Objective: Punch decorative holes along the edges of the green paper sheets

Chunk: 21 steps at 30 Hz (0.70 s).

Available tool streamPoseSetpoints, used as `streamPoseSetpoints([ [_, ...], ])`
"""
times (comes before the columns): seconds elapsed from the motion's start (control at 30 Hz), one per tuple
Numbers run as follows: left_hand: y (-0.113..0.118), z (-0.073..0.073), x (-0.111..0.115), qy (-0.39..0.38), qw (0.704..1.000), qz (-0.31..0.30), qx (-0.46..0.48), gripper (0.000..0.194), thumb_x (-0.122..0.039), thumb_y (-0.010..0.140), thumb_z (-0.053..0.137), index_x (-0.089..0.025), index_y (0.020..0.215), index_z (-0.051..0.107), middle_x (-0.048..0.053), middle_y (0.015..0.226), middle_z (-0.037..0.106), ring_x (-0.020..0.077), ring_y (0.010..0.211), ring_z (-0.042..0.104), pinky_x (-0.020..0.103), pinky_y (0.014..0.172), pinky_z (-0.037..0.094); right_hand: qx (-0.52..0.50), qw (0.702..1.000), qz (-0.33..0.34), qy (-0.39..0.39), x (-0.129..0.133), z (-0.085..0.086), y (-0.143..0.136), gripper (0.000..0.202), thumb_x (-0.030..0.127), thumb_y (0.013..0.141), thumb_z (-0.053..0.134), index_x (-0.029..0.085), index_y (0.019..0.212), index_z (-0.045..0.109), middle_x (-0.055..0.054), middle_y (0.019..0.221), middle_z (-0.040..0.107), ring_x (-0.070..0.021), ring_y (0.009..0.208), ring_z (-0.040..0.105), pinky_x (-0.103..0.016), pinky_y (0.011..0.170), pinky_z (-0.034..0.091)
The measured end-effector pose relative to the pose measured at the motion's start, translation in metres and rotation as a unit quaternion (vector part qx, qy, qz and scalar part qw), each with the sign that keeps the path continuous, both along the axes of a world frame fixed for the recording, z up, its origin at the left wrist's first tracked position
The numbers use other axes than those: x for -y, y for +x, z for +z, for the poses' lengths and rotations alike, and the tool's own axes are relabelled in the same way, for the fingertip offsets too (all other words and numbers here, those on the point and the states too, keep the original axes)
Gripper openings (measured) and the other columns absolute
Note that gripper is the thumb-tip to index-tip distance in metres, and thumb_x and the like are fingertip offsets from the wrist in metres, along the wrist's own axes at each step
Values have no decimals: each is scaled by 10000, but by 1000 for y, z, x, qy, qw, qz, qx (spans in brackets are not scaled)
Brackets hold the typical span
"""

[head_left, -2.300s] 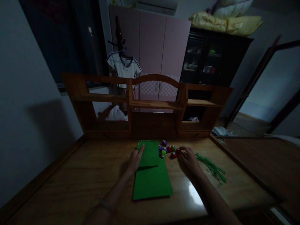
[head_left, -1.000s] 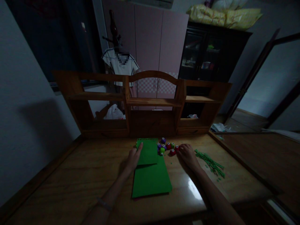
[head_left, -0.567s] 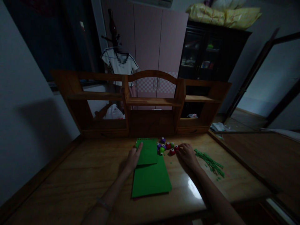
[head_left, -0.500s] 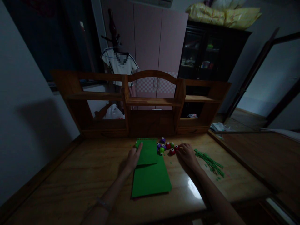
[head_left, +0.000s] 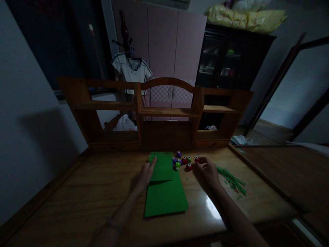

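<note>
Right side: the thumb and forefinger of my right hand (head_left: pixel 210 171) meet in a narrow pinch on a red eyed piece (head_left: pixel 196 159), right of centre in the lower frame. The piece lies at the upper-left tip of these fingers; I cannot tell whether it is lifted off the desk (head_left: pixel 110 181). It is rounded and shows no clear long axis. My right hand is the nearer one.

Left side: my left hand (head_left: pixel 147 173) grips the left edge of the upper green sheet (head_left: pixel 163 168). The thumb lies flat on its face; the other fingers are hidden behind.

Between the hands: a second red piece (head_left: pixel 189 167) sits just below and left of the pinched one. A purple piece (head_left: pixel 179 154) and a lime-green piece (head_left: pixel 177 166) belong to the cluster beside the sheet. The pieces look smooth, each with a white, dark-centred eye.

Materials: the upper green sheet is matte and stiff-looking, with a row of holes along its top edge. It overlaps the lower green sheet (head_left: pixel 167 199), whose long axis runs up the frame. The green strips (head_left: pixel 232 178) at lower right are thin, bundled diagonally, with small crumbs beside them. The desk is glossy, wood-grained.
</note>
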<state>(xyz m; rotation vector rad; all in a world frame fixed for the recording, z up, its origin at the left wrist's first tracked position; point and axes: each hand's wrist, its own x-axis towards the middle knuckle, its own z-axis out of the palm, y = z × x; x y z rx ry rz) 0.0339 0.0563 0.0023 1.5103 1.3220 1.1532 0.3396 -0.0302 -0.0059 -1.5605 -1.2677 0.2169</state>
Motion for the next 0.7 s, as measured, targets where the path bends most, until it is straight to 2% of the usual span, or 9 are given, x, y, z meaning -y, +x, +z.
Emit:
streamPoseSetpoints([
  [0.07, 0, -3, -2, -15, 1000, 5, 26, 533, -693, 697, 509, -194, 521, 452, -43, 510, 394, 125, 514, 426, 243, 537, 365, -123, 992, 17, 28, -1, 5, 1, 346, 468, 740, 633, 190, 946, 631, -82, 918, 677, -230, 819, 649, -364, 708, 513],
  [0.13, -1, -5, -5, -54, 995, 8, 78, 516, -688, 688, 532, -179, 600, 527, -22, 562, 499, 140, 555, 503, 247, 570, 414, -236, 968, 49, 63, -5, 12, 3, 353, 451, 728, 663, 180, 952, 632, -88, 939, 686, -232, 868, 659, -381, 778, 517],
  [0.2, -2, -5, -7, -111, 983, -13, 146, 544, -697, 677, 540, -157, 712, 590, 21, 657, 614, 166, 614, 585, 261, 599, 460, -306, 944, 84, 86, -9, 20, 1, 347, 417, 726, 684, 177, 971, 632, -89, 946, 693, -232, 915, 656, -396, 858, 497],
  [0.33, -2, 1, -8, -170, 951, -54, 252, 570, -634, 661, 630, -128, 922, 641, 100, 869, 704, 213, 744, 669, 304, 688, 525, -352, 918, 160, 83, -21, 41, -24, 397, 361, 730, 698, 212, 1087, 608, -76, 1054, 672, -230, 967, 641, -403, 907, 475],
  [0.43, -2, 4, -7, -183, 941, -77, 273, 536, -520, 622, 736, -119, 966, 644, 128, 919, 707, 236, 745, 683, 336, 691, 551, -349, 912, 209, 56, -31, 50, -55, 427, 361, 730, 695, 237, 1128, 599, -67, 1077, 665, -236, 1002, 625, -387, 889, 479],
  [0.57, -5, -1, -10, -158, 952, -106, 239, 509, -447, 617, 769, -103, 975, 655, 146, 972, 698, 255, 794, 685, 347, 714, 562, -384, 888, 251, 20, -47, 39, -91, 387, 348, 686, 733, 247, 1046, 630, -61, 1063, 670, -237, 1003, 621, -369, 857, 482],
  [0.63, -6, -5, -14, -141, 960, -109, 218, 499, -438, 620, 769, -104, 974, 661, 144, 992, 694, 258, 822, 682, 343, 733, 560, -409, 877, 252, 23, -50, 29, -100, 349, 360, 682, 734, 239, 997, 643, -62, 1049, 671, -231, 994, 621, -360, 846, 477],
  [0.7, -6, -8, -17, -135, 964, -109, 203, 488, -440, 624, 766, -102, 962, 669, 143, 991, 694, 260, 824, 683, 340, 737, 558, -412, 878, 244, 17, -49, 22, -103, 321, 374, 676, 737, 228, 948, 652, -66, 1019, 676, -225, 945, 630, -345, 792, 482],
])
